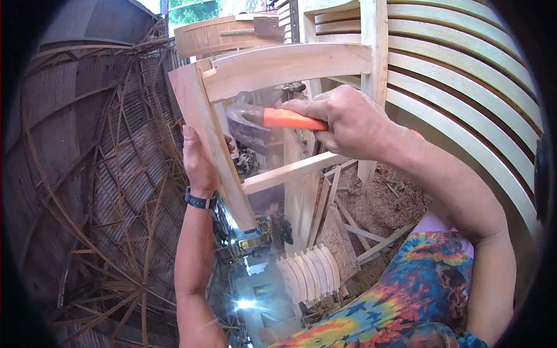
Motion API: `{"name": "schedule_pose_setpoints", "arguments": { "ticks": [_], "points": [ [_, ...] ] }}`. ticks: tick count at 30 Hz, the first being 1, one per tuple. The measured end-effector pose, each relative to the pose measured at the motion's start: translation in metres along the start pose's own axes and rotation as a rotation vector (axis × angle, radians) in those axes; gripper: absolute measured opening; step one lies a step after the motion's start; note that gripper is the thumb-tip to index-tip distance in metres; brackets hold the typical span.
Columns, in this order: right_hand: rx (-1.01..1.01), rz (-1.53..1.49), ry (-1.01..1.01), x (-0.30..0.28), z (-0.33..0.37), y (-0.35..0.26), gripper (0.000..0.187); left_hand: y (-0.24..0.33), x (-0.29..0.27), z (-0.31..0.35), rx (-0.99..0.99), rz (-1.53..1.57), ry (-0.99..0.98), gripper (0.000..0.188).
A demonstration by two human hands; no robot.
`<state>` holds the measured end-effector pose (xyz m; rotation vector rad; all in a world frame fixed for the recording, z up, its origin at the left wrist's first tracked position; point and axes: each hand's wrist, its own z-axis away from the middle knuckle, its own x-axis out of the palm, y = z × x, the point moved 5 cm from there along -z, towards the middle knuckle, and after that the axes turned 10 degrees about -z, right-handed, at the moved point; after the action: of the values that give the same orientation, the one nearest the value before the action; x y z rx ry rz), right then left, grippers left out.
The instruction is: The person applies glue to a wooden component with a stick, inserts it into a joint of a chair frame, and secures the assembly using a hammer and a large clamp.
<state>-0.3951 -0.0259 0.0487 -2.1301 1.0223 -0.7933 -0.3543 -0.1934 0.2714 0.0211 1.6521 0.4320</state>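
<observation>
My right hand [355,120] is wrapped round the orange grip of a claw hammer [295,119]. The hammer's dark metal head is in front of the opening in a pale wooden frame, below its curved top rail [290,68]. My left hand [200,167] holds the frame's left post [216,133], thumb on the near side and fingertips partly showing beyond it. A straight lower rail [293,172] runs from this post toward the right. The post's lower end is narrower and tilts to the right.
Slatted curved wooden work [458,69] fills the right side. Behind the frame stands another curved wooden piece [232,33]. Several curved slats [310,274] lie low in the middle, near a bright light [245,304]. Wood shavings [386,200] cover the ground. Corrugated metal sheeting [125,174] rises at left.
</observation>
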Motion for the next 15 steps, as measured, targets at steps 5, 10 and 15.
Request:
{"name": "schedule_pose_setpoints", "arguments": {
  "ticks": [5,10,15],
  "points": [
    [-0.132,0.067,-0.066,0.000,-0.003,-0.011,0.048,-0.004,-0.008,-0.001,-0.017,0.079,0.013,0.073],
    [0.057,0.051,-0.057,0.005,-0.017,0.005,0.050,-0.001,-0.006,-0.001,-0.032,0.028,-0.009,0.072],
    [-0.022,-0.061,0.040,-0.004,-0.011,-0.005,0.051,0.005,-0.003,-0.001,0.016,0.028,0.046,0.071]
  ]
}}
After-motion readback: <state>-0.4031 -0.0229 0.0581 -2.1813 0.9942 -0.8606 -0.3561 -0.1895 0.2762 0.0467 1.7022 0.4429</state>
